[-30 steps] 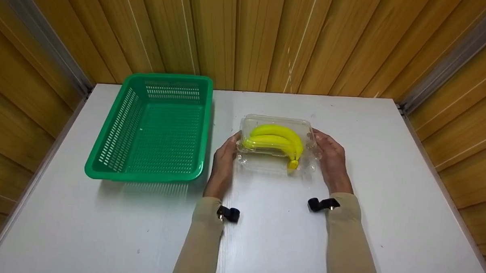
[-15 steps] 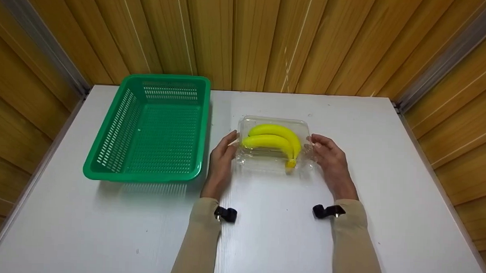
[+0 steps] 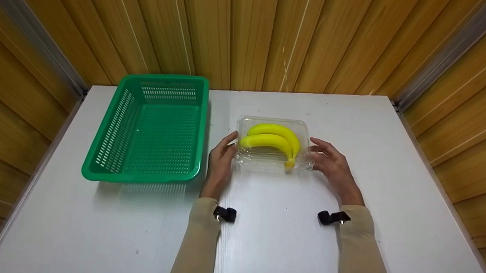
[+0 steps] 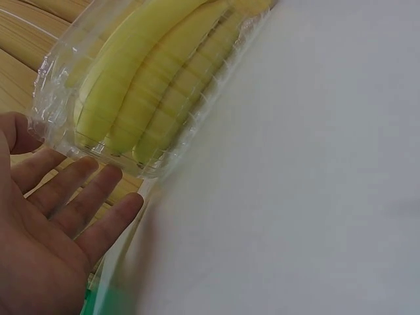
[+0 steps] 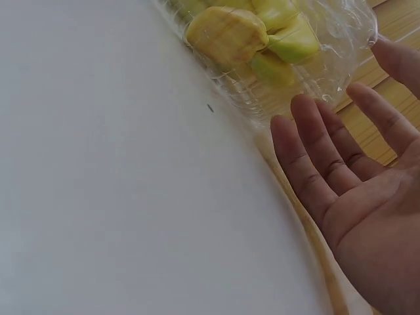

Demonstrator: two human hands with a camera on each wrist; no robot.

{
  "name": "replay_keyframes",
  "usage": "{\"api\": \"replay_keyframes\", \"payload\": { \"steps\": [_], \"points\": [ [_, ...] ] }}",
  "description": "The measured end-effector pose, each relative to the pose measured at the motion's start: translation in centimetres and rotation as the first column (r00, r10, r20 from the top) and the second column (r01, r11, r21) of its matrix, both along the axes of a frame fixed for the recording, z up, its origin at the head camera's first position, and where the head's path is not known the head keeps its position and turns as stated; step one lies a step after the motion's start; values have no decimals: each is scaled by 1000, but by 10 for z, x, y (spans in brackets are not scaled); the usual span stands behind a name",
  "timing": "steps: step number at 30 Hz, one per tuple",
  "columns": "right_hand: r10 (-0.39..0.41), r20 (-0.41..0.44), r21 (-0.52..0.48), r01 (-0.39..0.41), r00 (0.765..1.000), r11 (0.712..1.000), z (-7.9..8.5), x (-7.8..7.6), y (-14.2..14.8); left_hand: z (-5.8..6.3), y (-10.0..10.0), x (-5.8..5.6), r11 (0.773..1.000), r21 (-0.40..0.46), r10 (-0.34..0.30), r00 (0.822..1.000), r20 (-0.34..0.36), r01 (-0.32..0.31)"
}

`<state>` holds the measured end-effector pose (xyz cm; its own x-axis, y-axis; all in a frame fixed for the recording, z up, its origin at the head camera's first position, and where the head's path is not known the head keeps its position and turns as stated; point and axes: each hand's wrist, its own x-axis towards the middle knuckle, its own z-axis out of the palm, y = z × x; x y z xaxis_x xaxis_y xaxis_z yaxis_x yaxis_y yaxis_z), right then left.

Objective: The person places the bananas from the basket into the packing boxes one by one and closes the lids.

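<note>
A clear plastic clamshell box [image 3: 271,161] sits on the white table, its lid lying over a bunch of yellow bananas [image 3: 272,140]. On the box's left side, my left hand [image 3: 221,162] has its fingertips right at the edge. In the left wrist view that hand [image 4: 59,216] shows fairly straight, spread fingers beside the box's end. My right hand [image 3: 334,166] is at the opposite side, thumb and fingertips close to the plastic. The right wrist view shows its palm [image 5: 374,210] with extended fingers near the banana stem end [image 5: 226,34].
A green plastic basket [image 3: 144,176] with slotted walls stands left of my left hand, with nothing in it. Wood-look panels [image 3: 250,39] close off the back and both sides of the white table [image 3: 271,242].
My right hand has eased back to the right and toward me, its fingers loosening from the box's side. The left hand's fingers have loosened slightly. The box stays nearly in place.
</note>
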<state>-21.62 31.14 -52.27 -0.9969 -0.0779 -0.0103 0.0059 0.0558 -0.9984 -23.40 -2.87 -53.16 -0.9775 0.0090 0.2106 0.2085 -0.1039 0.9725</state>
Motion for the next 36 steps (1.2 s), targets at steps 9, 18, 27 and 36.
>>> {"api": "replay_keyframes", "payload": {
  "steps": [9, 18, 27, 36],
  "points": [
    [70, 1, -9, -70, 998, 998, 1, 5, 2, -1, 2, 1, 999, 44, -15, 1000, -16, 16],
    [140, 24, -74, -138, 990, 988, 4, 6, 1, 1, 1, -1, 1000, -5, -3, 1000, 0, 3],
    [143, 57, -81, -138, 988, 987, 4, 5, -1, -1, -1, 0, 1000, -9, -8, 1000, -2, 8],
    [155, 94, -64, -149, 984, 987, 8, 5, -3, 0, 0, 1, 1000, -5, -1, 1000, -7, 1]
  ]
}}
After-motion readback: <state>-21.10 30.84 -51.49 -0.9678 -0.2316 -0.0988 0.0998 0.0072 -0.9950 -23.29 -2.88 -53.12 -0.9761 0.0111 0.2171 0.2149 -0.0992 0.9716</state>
